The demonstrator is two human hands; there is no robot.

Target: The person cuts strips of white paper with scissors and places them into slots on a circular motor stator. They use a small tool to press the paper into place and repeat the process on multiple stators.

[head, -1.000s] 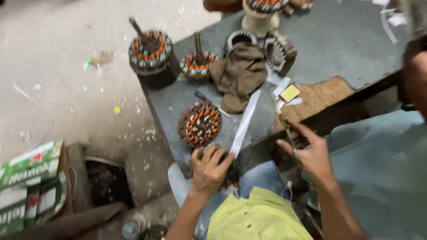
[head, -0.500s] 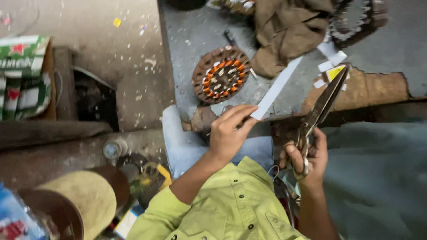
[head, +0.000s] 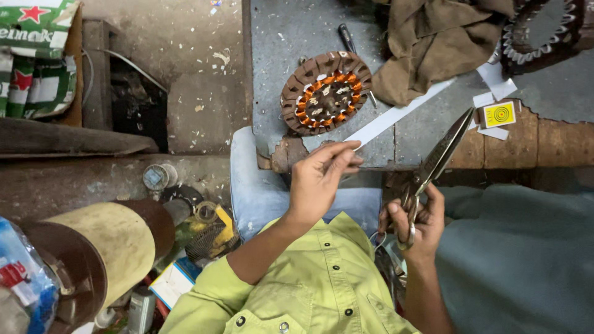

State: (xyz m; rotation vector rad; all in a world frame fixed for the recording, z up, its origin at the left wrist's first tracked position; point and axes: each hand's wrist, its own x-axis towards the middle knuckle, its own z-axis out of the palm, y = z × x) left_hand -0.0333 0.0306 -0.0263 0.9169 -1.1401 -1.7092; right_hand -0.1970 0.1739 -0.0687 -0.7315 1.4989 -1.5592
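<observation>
**Fingers pinch a paper strip, shears held ready**

Fingertips (head: 346,151) of the left hand (head: 318,179) are pinched narrow on the near end of a long white strip (head: 402,114), which runs up and to the right across the grey bench (head: 278,37) toward a brown cloth (head: 433,43). Fingers of the right hand (head: 416,219) are curled shut around the handles of the shears (head: 436,162); the dark blades point up and to the right, look closed or nearly so, and stand apart from the strip.

Just above the left hand lies a round stator (head: 326,93) with copper windings, flat on the bench. A dark tool (head: 348,38) lies beyond it. Small white paper bits and a yellow card (head: 499,114) sit near the blade tips, and a second stator (head: 544,28) shows at the top right corner.

Below, a green shirt (head: 309,291) and blue jeans (head: 253,185). To the left, on the floor, a big paper roll (head: 105,247) lies among clutter, with a green carton (head: 34,59) further up.
</observation>
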